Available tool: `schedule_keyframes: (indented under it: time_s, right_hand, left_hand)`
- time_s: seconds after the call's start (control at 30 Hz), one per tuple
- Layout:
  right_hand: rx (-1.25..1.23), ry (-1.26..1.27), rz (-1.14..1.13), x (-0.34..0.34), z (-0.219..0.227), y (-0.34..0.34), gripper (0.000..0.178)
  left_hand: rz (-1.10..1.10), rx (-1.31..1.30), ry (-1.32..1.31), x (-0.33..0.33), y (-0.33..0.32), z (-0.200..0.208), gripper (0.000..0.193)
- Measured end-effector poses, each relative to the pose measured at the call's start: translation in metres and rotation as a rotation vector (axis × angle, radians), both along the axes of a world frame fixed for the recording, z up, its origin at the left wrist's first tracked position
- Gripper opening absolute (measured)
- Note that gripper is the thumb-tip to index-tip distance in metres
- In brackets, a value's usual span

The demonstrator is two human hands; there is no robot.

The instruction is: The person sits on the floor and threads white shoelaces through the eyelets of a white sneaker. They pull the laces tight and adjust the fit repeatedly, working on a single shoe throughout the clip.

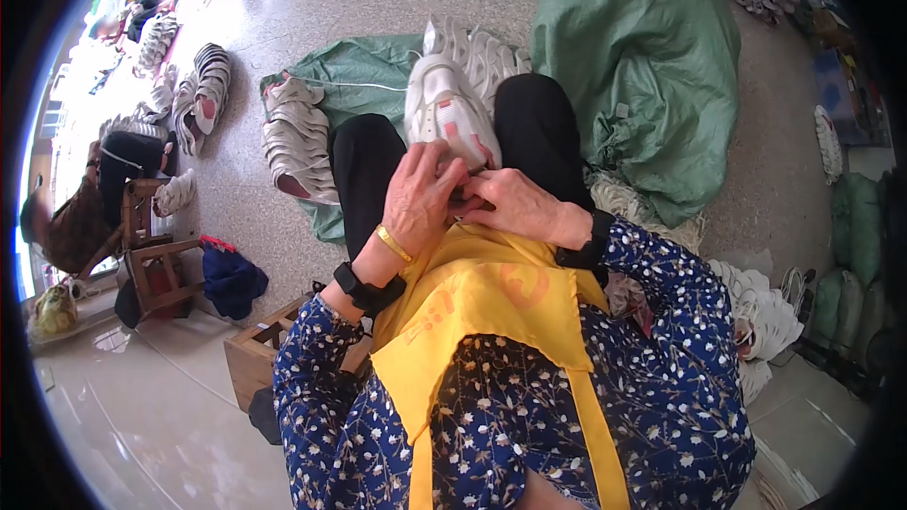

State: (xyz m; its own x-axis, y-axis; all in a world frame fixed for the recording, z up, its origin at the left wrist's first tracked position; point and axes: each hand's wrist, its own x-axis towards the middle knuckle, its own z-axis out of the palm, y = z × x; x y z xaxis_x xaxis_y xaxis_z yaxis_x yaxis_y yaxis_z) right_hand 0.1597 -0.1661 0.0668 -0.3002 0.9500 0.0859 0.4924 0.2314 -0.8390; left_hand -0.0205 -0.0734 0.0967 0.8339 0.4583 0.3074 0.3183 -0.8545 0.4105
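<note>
Between my knees lies a white shoe upper [436,85] with pink patches, its toe pointing away from me. My left hand [420,196] is closed at its near end, fingers bent over the edge. My right hand [522,212] meets it there, with thumb and fingers pinched together on the same end. Whatever small thing may be between the fingertips is hidden. A thin white cord [364,86] runs leftward from beside the upper. A yellow apron [482,297] covers my lap just below both hands.
More white uppers [484,57] lie beyond the one I hold. A nested stack of uppers [293,140] rests by my left knee on a green sack [364,61]. At the right stands a bulky green sack [652,66]. Wooden stools [161,274] stand at the left.
</note>
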Motion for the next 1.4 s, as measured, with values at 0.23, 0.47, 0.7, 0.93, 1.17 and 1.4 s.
schedule_keyframes:
  time_s: [0.23,0.47,0.7,0.93,1.17,1.4]
  right_hand:
    - [0.039,0.098,0.039,0.003,-0.001,-0.008,0.021]
    - [-0.158,0.329,-0.342,0.041,0.021,-0.069,0.016]
    - [-0.427,0.524,-1.028,0.107,-0.078,-0.174,0.01]
    - [-0.711,0.302,-1.45,0.169,-0.222,-0.302,0.025]
    - [-0.374,-0.343,-1.343,0.182,-0.282,-0.294,0.027]
    - [-0.513,-0.149,-1.225,0.171,-0.275,-0.283,0.014]
  left_hand:
    - [0.073,-0.033,-0.009,0.002,-0.014,0.0,0.031]
    - [0.04,-0.005,0.036,0.006,-0.009,-0.006,0.02]
    - [0.061,0.061,0.039,0.001,-0.007,-0.014,0.025]
    - [0.074,0.093,0.051,0.004,-0.005,-0.009,0.024]
    - [0.075,0.097,0.081,0.013,-0.006,-0.004,0.021]
    - [0.073,0.089,0.114,0.017,-0.003,-0.006,0.019]
